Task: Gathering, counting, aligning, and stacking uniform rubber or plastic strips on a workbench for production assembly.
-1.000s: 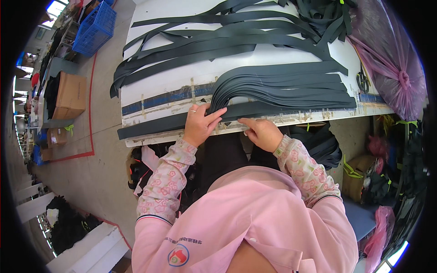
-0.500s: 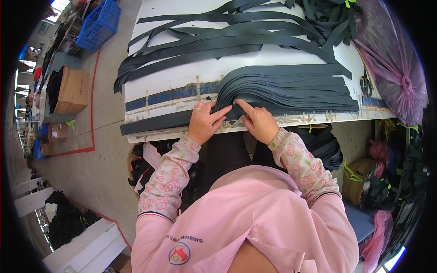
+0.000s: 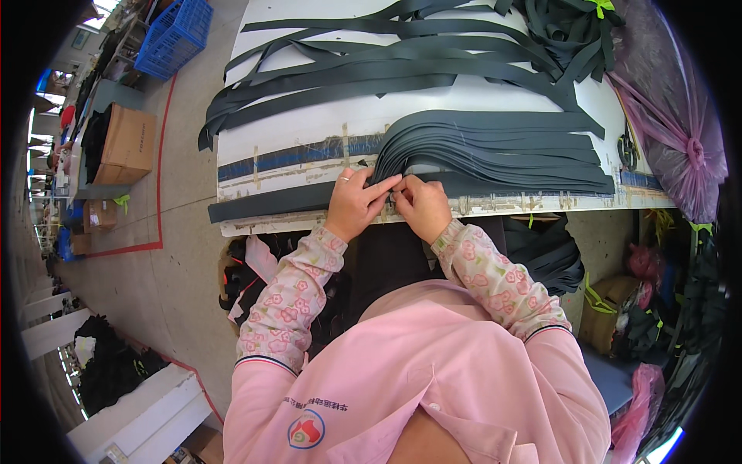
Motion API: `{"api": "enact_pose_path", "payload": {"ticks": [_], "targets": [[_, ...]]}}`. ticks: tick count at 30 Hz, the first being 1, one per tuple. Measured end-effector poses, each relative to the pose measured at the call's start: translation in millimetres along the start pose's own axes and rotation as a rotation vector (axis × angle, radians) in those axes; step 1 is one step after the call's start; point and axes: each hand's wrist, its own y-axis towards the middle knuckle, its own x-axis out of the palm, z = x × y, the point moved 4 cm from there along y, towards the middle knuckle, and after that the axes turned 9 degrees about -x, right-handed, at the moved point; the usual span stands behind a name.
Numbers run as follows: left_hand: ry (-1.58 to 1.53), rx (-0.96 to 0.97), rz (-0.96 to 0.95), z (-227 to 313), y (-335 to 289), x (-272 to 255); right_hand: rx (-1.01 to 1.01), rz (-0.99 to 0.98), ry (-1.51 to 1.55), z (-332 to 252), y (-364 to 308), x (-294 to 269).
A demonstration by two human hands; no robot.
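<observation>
A thick stack of dark grey-green fabric strips [image 3: 495, 151] lies on the white table, its left end curving down toward me. My left hand [image 3: 357, 205] is at that curved end, fingers closed on the strips' edges. Right beside it, my right hand [image 3: 423, 209] is pinched, with fingertips and thumb together at the strips' lower edge. Both hands' fingertips nearly meet; what exactly lies between the right fingertips is hidden. A single flat strip [image 3: 270, 204] runs out leftward along the table's front edge, passing beneath the hands.
More loose strips [image 3: 371, 66] stretch across the back of the white table [image 3: 309, 124], with a tangled heap [image 3: 568, 39] at the far right. Scissors [image 3: 627, 152] lie near a pink plastic bag [image 3: 692, 155]. A blue crate [image 3: 174, 39] and a cardboard box [image 3: 127, 143] stand left.
My right hand has drawn its stretched index finger back into a pinch and moved slightly left, closer to my left hand. The left hand stays at the curved end of the stack.
</observation>
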Motion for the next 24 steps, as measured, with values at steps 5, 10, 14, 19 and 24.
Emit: {"api": "enact_pose_path", "payload": {"ticks": [5, 10, 14, 19, 24], "targets": [[0.002, 0.016, 0.015, 1, 1, 0, 0.017, 0.027, -0.025, 3, -1, 5], [-0.007, -0.001, 0.012, 2, 0, 0, 0.001, 0.023, -0.102, 5, 2, 5], [-0.056, -0.007, 0.033, -9, -4, 6, 0.122, -0.044, 0.182, 22, -2, -10], [-0.044, -0.017, -0.074, -2, -1, 1, 0.232, -0.003, 0.144, 53, -22, -101], [0.033, 0.008, -0.055, 0, 0, 2, 0.193, 0.076, 0.017, 85, -44, -147]]}}
